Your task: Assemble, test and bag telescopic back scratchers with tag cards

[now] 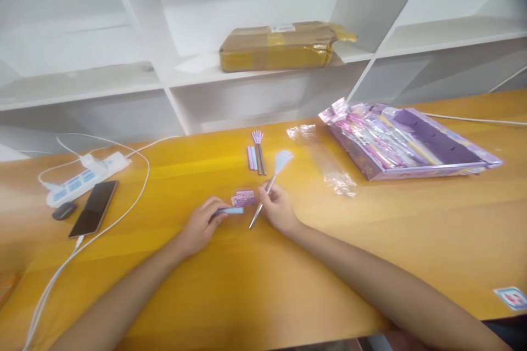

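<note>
Left hand pinches a blue tube crosswise, its free end near the slanted metal rod the right hand pinches.

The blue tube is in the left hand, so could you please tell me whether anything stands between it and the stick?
Nothing visible stands between the blue tube in the left hand and the stick in the right hand; only bare table shows there. The cards lie just beyond that gap.
</note>
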